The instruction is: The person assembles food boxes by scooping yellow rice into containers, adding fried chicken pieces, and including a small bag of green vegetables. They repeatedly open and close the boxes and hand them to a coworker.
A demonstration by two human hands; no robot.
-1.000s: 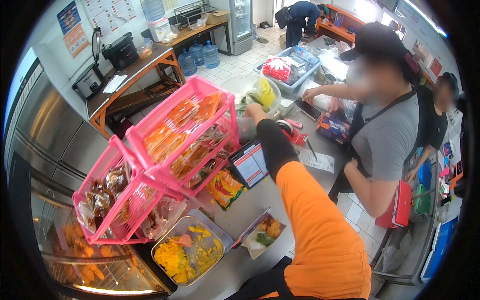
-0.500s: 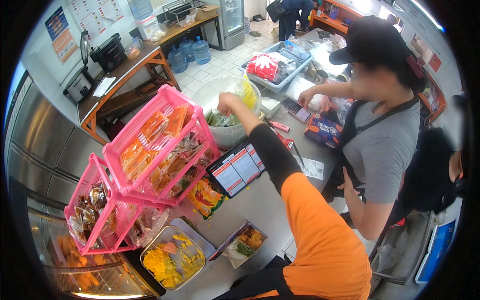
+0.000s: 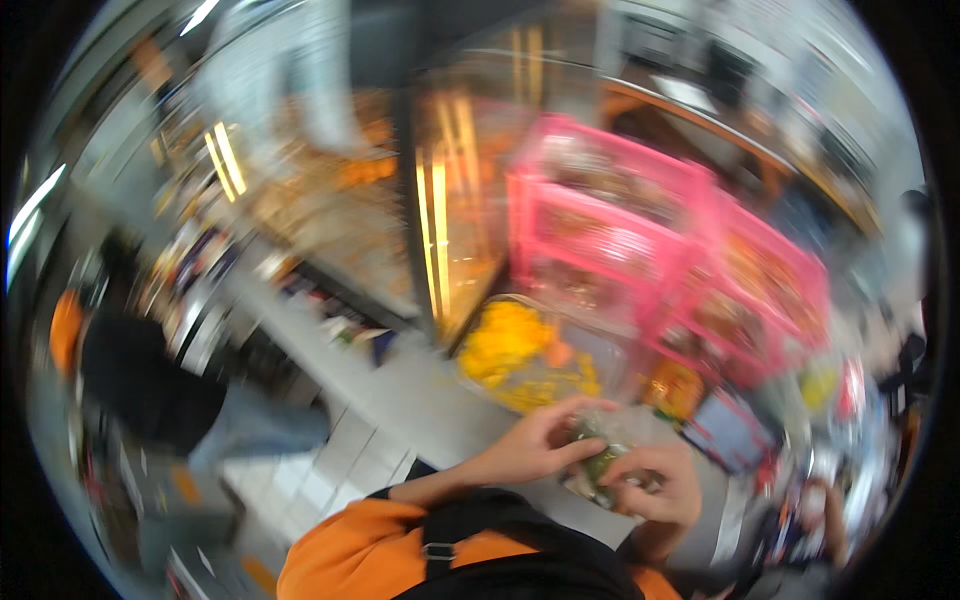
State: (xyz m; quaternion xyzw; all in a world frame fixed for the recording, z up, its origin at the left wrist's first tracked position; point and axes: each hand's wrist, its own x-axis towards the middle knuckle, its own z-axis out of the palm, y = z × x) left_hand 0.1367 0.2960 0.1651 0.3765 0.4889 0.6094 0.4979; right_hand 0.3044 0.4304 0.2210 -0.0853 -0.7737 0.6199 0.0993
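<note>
Both my hands hold a small clear plastic bag with green contents (image 3: 600, 458), likely leafy but smeared by motion. My left hand (image 3: 550, 440) pinches its upper side between thumb and fingers. My right hand (image 3: 655, 485) grips the lower side, fingers curled. Just beyond my hands stands a steel tray (image 3: 615, 375) holding yellow crumbly food (image 3: 505, 345) and an orange piece.
Stacked pink baskets (image 3: 680, 290) of bagged items stand beyond the tray. A tablet (image 3: 728, 428) and an orange packet (image 3: 673, 390) lie right of it. A lit glass food case (image 3: 340, 200) rises at the far left. People (image 3: 150, 380) are at left and lower right.
The view has swung left and blurred. My right hand has come back from the white bucket to in front of me, and both hands now hold the bag of green contents.
</note>
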